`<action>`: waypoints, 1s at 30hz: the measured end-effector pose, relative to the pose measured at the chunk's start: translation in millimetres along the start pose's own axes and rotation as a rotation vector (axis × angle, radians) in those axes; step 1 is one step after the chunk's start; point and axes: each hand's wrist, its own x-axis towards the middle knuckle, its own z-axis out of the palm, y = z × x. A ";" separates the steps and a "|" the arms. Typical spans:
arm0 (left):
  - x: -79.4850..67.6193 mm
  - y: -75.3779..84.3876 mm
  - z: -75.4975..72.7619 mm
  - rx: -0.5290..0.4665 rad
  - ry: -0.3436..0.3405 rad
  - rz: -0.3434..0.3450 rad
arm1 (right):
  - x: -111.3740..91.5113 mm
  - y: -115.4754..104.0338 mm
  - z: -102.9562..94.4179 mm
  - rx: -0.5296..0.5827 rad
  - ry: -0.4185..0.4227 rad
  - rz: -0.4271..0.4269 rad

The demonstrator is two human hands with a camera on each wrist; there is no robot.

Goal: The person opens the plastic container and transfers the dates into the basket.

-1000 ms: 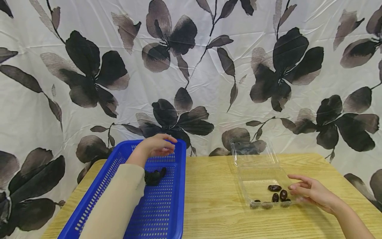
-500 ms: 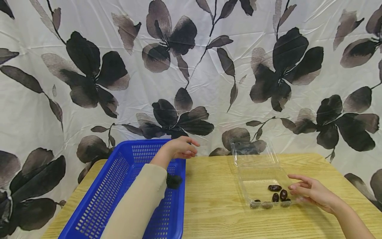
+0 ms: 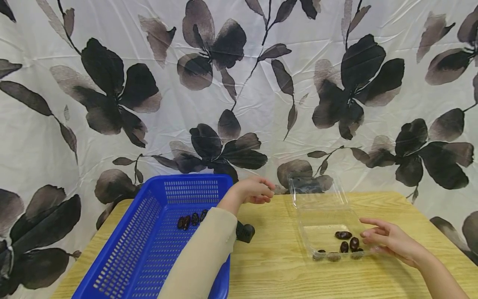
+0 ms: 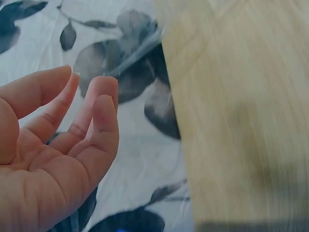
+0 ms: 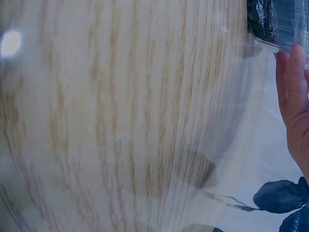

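My left hand (image 3: 254,191), in a beige sleeve, is over the table past the blue basket's right rim. In the left wrist view its fingers (image 4: 104,116) are loosely bent with nothing between them. Several dark dates (image 3: 186,222) lie on the floor of the blue plastic basket (image 3: 125,243), partly covered by the sleeve. A clear plastic clamshell box (image 3: 304,236) stands to the right with its lid raised. Glossy dates (image 3: 343,235) sit in it, mostly towards its near side. My right hand (image 3: 396,241) touches the box's right side with extended fingers (image 5: 295,82).
A wooden table (image 3: 269,270) carries the basket and the box. Behind it hangs a white curtain (image 3: 261,104) with dark printed flowers. A black device (image 3: 244,231) is worn at the left wrist.
My left hand has moved rightward from above the basket to beyond its right rim, uncovering dates on the basket floor. My right hand and the clear box have stayed in place.
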 end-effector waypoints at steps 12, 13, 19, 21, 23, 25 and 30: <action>16.6 -7.0 52.0 0.000 -0.061 0.064 | 0.2 1.9 -2.8 -0.006 0.010 -0.010; 17.3 -7.7 56.4 -0.003 -0.068 0.066 | 0.1 1.8 -2.8 -0.004 0.010 -0.011; 20.7 -12.8 79.8 0.013 -0.115 0.075 | 1.5 0.8 -1.8 -0.019 0.016 -0.012; 21.7 -14.8 86.7 0.037 -0.122 0.087 | 2.0 0.3 -1.7 -0.028 0.023 -0.011; 22.7 -16.6 93.8 0.048 -0.132 0.100 | 1.8 -0.1 -2.2 -0.029 0.025 -0.010; 23.9 -18.9 101.6 0.056 -0.139 0.113 | 1.0 -0.3 -3.0 -0.028 0.024 -0.010; 24.5 -23.5 122.0 0.091 -0.144 0.141 | 0.0 0.6 -2.8 -0.018 0.016 -0.011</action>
